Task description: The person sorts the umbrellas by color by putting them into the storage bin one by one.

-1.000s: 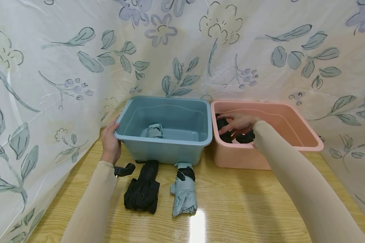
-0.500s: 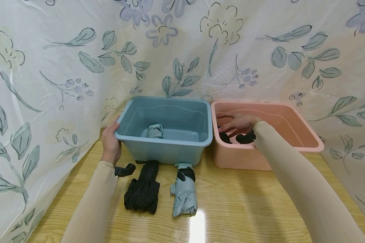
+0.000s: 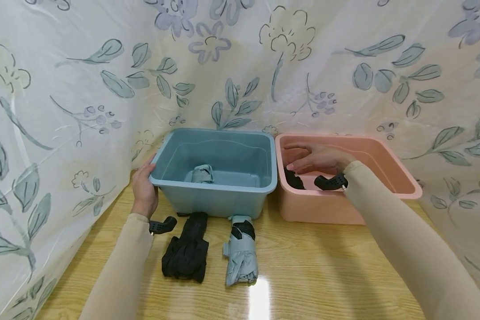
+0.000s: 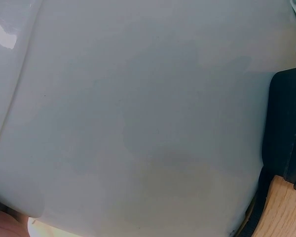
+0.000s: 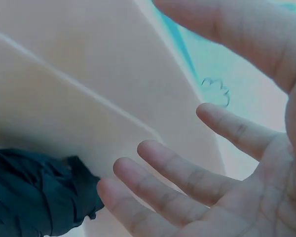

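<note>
Two bins are standing side by side: the left hand [image 3: 144, 191] is gripping the left rim of the blue bin [image 3: 214, 198], while over in the pink bin [image 3: 324, 211] the right hand [image 3: 322, 158] is hovering, fingers spread and holding nothing. Good handling here is probably calling for gentle fingers, so they aren't snagging the loose folds of the black bundle [image 3: 294, 178], which is lying at the pink bin's left end, as a grey bundle [image 3: 202, 174] is resting inside the blue bin.
</note>
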Available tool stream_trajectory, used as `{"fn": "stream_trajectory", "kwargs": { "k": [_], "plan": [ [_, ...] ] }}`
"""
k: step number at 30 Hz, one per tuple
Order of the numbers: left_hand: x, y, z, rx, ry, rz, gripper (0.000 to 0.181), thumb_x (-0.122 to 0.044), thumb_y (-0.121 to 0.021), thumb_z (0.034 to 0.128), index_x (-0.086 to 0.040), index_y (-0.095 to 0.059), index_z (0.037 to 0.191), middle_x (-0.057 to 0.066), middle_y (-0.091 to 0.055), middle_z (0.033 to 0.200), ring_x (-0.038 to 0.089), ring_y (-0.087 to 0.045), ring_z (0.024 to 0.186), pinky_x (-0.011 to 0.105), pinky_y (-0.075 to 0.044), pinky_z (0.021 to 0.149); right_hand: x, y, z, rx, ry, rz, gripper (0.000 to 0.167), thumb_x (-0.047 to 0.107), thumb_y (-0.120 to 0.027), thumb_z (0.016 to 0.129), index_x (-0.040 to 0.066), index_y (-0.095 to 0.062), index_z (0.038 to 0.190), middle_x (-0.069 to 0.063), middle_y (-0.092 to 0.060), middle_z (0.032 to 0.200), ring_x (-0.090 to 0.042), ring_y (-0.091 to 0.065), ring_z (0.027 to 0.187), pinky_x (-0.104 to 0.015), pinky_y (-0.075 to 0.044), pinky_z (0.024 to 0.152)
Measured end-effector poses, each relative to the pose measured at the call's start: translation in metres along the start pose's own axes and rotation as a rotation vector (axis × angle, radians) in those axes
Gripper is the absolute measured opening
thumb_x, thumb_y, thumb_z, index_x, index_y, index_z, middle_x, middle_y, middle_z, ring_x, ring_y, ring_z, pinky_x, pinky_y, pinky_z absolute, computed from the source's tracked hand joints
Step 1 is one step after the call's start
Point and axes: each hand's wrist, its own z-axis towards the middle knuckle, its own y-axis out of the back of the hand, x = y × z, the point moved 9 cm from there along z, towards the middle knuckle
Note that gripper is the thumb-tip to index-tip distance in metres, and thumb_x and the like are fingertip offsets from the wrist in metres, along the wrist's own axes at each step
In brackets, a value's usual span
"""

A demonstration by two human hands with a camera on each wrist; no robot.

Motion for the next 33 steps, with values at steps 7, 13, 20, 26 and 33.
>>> {"fn": "stream_trajectory", "kwargs": {
  "k": [7, 13, 20, 26, 33],
  "plan": [
    [0.001, 0.001, 0.000, -0.012, -0.005, -0.018, 0.046, -0.012, -0.032, 0.1089, -0.004, -0.043, 0.153, 0.007, -0.036, 0.162, 0.019, -0.029, 0.149, 0.037, -0.019, 0.122, 0.018, -0.013, -0.020, -0.016, 0.088, -0.080, 0.089, 0.016, -0.077, 0.091, 0.015, -0.023, 0.162, -0.017, -0.034, 0.160, -0.037, -0.045, 0.139, -0.052, -0.039, 0.111],
    [0.003, 0.003, 0.001, -0.027, -0.014, -0.024, 0.045, -0.012, -0.035, 0.1084, -0.002, -0.044, 0.152, 0.008, -0.039, 0.160, 0.020, -0.033, 0.147, 0.038, -0.022, 0.121, 0.035, -0.025, -0.043, -0.038, 0.172, -0.103, 0.079, 0.015, -0.075, 0.092, 0.025, -0.034, 0.159, -0.014, -0.041, 0.156, -0.035, -0.043, 0.140, -0.047, -0.044, 0.108],
    [0.002, 0.002, 0.001, -0.009, -0.026, -0.065, 0.046, -0.011, -0.034, 0.1081, 0.001, -0.042, 0.152, 0.010, -0.038, 0.160, 0.021, -0.032, 0.148, 0.037, -0.021, 0.122, 0.056, -0.048, -0.081, -0.128, 0.282, -0.092, 0.077, 0.012, -0.078, 0.090, 0.021, -0.040, 0.156, -0.014, -0.047, 0.152, -0.036, -0.050, 0.135, -0.039, -0.052, 0.099],
    [0.002, 0.002, 0.000, -0.005, -0.032, -0.052, 0.046, -0.012, -0.035, 0.1083, -0.001, -0.044, 0.152, 0.008, -0.039, 0.160, 0.021, -0.034, 0.147, 0.037, -0.022, 0.121, 0.065, -0.074, -0.109, -0.208, 0.348, -0.170, 0.071, 0.014, -0.079, 0.089, 0.017, -0.046, 0.152, -0.007, -0.054, 0.145, -0.028, -0.053, 0.130, -0.039, -0.048, 0.104],
    [0.001, 0.001, 0.001, -0.004, -0.037, -0.046, 0.046, -0.011, -0.035, 0.1079, -0.001, -0.044, 0.152, 0.009, -0.039, 0.160, 0.020, -0.034, 0.147, 0.036, -0.023, 0.121, 0.054, -0.106, -0.119, -0.154, 0.403, -0.106, 0.070, 0.007, -0.079, 0.088, 0.017, -0.048, 0.150, -0.009, -0.056, 0.140, -0.033, -0.054, 0.129, -0.040, -0.049, 0.104]
  ]
}}
